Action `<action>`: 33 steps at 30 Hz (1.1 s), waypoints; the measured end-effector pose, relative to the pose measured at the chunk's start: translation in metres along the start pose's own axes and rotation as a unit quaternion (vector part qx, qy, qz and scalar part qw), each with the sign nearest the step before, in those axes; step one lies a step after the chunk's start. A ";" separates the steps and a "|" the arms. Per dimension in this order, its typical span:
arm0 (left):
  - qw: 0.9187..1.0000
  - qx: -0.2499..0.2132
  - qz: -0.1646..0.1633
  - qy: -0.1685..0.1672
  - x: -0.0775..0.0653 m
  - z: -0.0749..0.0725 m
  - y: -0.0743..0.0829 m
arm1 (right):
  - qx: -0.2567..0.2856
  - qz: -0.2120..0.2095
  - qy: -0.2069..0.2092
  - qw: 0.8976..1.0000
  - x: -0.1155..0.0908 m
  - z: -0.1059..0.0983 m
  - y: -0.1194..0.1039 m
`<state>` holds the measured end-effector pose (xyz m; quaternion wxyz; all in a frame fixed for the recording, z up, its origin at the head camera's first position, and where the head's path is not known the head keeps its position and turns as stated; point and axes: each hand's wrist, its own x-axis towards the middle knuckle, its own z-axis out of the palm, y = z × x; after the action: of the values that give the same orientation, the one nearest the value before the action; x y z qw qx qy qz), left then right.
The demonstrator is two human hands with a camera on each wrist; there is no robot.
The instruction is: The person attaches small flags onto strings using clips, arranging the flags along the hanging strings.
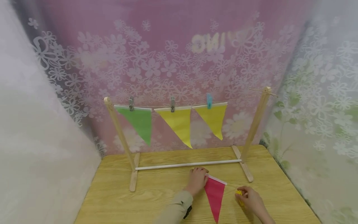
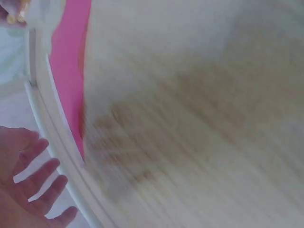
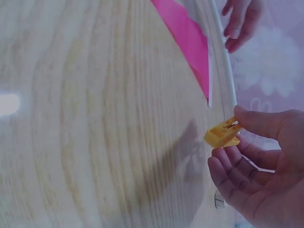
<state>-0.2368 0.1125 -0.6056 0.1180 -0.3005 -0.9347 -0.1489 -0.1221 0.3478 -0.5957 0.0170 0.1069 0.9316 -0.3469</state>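
A pink pennant flag (image 1: 214,194) with a white top strip lies on the table, its point toward the near edge. My left hand (image 1: 197,180) is at the flag's upper left corner; in the left wrist view its fingers (image 2: 47,185) are spread and loosely bent, holding nothing. To the right of the flag, my right hand (image 1: 251,199) pinches a yellow clothespin (image 3: 223,134) between thumb and fingers, above the tabletop.
Behind the hands stands a wooden frame with a left post (image 1: 120,133), a right post (image 1: 255,124) and a white crossbar (image 1: 187,165). From its string hang a green flag (image 1: 141,123) and two yellow flags, clipped by clothespins. Patterned curtains (image 1: 167,62) surround the wooden table (image 1: 112,193).
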 end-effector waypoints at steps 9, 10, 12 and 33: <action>1.000 -0.017 -0.005 -0.014 0.003 0.005 -0.021 | 0.069 0.008 0.017 0.997 -0.001 -0.003 -0.009; 1.000 -0.015 -0.004 -0.014 0.003 0.007 -0.022 | 0.075 0.008 0.018 0.997 -0.001 -0.004 -0.009; 1.000 -0.011 -0.002 -0.020 0.003 0.009 -0.024 | 0.093 0.015 0.018 0.995 0.000 -0.005 -0.010; 0.998 -0.051 0.011 -0.042 0.004 0.007 -0.027 | 0.240 0.020 0.019 0.970 0.001 -0.019 -0.013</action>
<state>-0.2566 0.0962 -0.6163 0.0651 -0.3223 -0.9267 -0.1821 -0.1247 0.3505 -0.5725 -0.0198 0.1334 0.8190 -0.5577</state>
